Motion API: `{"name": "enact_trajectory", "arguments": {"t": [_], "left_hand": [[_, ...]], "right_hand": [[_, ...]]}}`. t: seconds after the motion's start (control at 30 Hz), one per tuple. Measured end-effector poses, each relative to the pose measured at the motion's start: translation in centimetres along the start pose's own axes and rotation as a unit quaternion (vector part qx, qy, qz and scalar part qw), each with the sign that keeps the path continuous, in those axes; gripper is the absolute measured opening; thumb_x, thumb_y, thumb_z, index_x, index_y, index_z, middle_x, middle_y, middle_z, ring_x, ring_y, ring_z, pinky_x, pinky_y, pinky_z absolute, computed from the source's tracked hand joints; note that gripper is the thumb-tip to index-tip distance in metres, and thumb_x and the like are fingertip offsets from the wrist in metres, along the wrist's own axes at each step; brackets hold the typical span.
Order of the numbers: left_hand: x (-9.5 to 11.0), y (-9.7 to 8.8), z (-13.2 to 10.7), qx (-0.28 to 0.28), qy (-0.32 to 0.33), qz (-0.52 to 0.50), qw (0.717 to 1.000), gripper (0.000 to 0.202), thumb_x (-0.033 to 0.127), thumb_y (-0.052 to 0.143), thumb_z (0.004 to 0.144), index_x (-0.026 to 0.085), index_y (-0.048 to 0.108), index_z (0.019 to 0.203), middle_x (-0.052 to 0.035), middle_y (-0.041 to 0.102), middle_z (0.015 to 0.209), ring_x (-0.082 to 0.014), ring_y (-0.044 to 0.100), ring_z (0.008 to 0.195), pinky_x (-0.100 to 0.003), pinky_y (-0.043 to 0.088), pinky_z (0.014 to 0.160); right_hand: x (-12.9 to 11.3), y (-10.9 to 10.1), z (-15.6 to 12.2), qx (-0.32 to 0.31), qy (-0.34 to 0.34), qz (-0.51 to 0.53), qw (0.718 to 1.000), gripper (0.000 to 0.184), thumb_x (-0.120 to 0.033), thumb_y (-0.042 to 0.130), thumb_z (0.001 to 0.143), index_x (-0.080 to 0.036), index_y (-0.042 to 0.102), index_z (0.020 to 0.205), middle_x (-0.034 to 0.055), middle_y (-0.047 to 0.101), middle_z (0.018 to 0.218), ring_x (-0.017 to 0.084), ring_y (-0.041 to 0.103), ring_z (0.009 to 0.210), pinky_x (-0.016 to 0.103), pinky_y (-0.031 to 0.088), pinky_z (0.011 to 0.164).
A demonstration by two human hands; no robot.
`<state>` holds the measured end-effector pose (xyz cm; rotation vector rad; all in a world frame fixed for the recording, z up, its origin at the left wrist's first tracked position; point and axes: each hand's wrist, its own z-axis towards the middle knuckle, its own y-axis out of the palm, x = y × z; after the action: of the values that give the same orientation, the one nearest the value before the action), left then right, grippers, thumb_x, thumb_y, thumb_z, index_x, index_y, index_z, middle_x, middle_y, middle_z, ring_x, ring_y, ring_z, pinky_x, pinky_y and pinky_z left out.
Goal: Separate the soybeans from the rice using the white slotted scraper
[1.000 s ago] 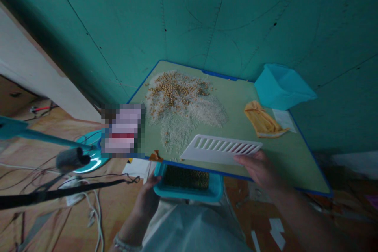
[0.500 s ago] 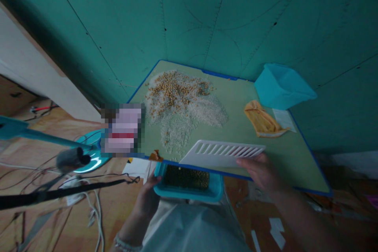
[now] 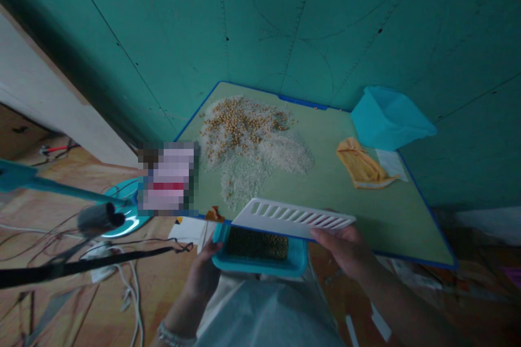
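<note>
My right hand (image 3: 345,246) grips the right end of a white slotted plastic panel (image 3: 291,218), held at the near edge of the green table (image 3: 366,211). Just below that edge, my left hand (image 3: 205,271) holds a teal tray (image 3: 260,267) by its left side; a dark mesh with tan grains lies inside it. A spread of white rice mixed with tan beans (image 3: 248,141) covers the table's far left part.
A teal plastic tub (image 3: 388,116) stands at the table's far right corner, with an orange cloth (image 3: 360,165) and a paper slip (image 3: 391,165) beside it. Cables (image 3: 130,282) and a teal fan base (image 3: 126,211) lie on the wooden floor to the left.
The white slotted panel has moved left and toward me, from over the table to its near edge above the teal tray. My left hand has stayed put.
</note>
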<state>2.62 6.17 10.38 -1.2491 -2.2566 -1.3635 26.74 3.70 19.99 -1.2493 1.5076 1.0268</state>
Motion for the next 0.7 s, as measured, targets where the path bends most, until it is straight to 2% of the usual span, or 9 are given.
{"name": "enact_trajectory", "arguments": {"t": [0.1, 0.23, 0.33, 0.4, 0.5, 0.6, 0.7], "left_hand": [[-0.1, 0.0, 0.1, 0.0, -0.006, 0.001, 1.0, 0.037, 0.023, 0.072, 0.053, 0.019, 0.072, 0.09, -0.005, 0.075, 0.085, -0.0315, 0.062, 0.093, -0.035, 0.05, 0.075], [-0.1, -0.1, -0.1, 0.004, 0.001, -0.007, 1.0, 0.027, 0.021, 0.068, 0.058, 0.022, 0.072, 0.084, -0.0021, 0.075, 0.074, -0.0304, 0.062, 0.093, -0.036, 0.05, 0.077], [0.0, -0.1, -0.2, -0.002, 0.0, -0.012, 1.0, 0.025, 0.022, 0.068, 0.058, 0.022, 0.072, 0.082, -0.0033, 0.075, 0.077, -0.0312, 0.061, 0.096, -0.037, 0.049, 0.078], [0.0, -0.1, -0.1, -0.006, -0.002, -0.012, 1.0, 0.029, 0.022, 0.07, 0.056, 0.021, 0.072, 0.084, -0.0049, 0.075, 0.081, -0.0321, 0.061, 0.097, -0.037, 0.049, 0.079], [0.0, -0.1, 0.1, -0.005, 0.006, -0.016, 1.0, 0.029, 0.021, 0.071, 0.055, 0.023, 0.073, 0.084, -0.0026, 0.075, 0.079, -0.0312, 0.062, 0.095, -0.036, 0.049, 0.079], [-0.1, -0.2, 0.1, -0.005, 0.011, -0.024, 1.0, 0.027, 0.022, 0.072, 0.054, 0.027, 0.073, 0.08, 0.0004, 0.075, 0.075, -0.0304, 0.064, 0.091, -0.037, 0.05, 0.078], [0.0, -0.2, -0.1, -0.009, 0.007, -0.027, 1.0, 0.026, 0.022, 0.071, 0.055, 0.026, 0.073, 0.081, -0.001, 0.075, 0.076, -0.0308, 0.063, 0.092, -0.037, 0.05, 0.078]], "right_hand": [[-0.4, 0.8, 0.0, -0.008, -0.004, -0.003, 1.0, 0.019, -0.036, 0.064, 0.067, -0.022, 0.066, 0.08, 0.0044, 0.069, 0.088, 0.02, 0.062, 0.082, 0.033, 0.047, 0.077], [-0.7, 1.4, 0.4, 0.005, -0.01, -0.034, 0.999, 0.027, -0.039, 0.064, 0.068, -0.021, 0.066, 0.089, 0.0058, 0.068, 0.095, 0.022, 0.061, 0.091, 0.036, 0.046, 0.082], [-0.8, 1.3, 1.0, 0.022, -0.035, -0.053, 0.998, 0.026, -0.039, 0.062, 0.071, -0.022, 0.065, 0.09, 0.005, 0.068, 0.099, 0.021, 0.061, 0.093, 0.036, 0.044, 0.086], [-0.7, 0.8, 1.6, 0.027, -0.047, -0.067, 0.996, 0.025, -0.038, 0.062, 0.073, -0.022, 0.065, 0.092, 0.0042, 0.067, 0.1, 0.021, 0.06, 0.096, 0.035, 0.042, 0.088], [-0.5, -0.3, 2.6, 0.04, -0.059, -0.078, 0.994, 0.025, -0.036, 0.062, 0.073, -0.021, 0.063, 0.093, 0.0038, 0.067, 0.1, 0.021, 0.059, 0.097, 0.036, 0.041, 0.09], [-0.3, -1.5, 3.6, 0.082, -0.063, -0.068, 0.992, 0.028, -0.036, 0.064, 0.07, -0.021, 0.062, 0.093, 0.0038, 0.067, 0.098, 0.022, 0.06, 0.094, 0.038, 0.042, 0.088], [0.1, -2.4, 4.2, 0.116, -0.073, -0.044, 0.99, 0.03, -0.035, 0.066, 0.069, -0.022, 0.061, 0.095, 0.0034, 0.067, 0.098, 0.022, 0.061, 0.092, 0.038, 0.043, 0.086]]}}
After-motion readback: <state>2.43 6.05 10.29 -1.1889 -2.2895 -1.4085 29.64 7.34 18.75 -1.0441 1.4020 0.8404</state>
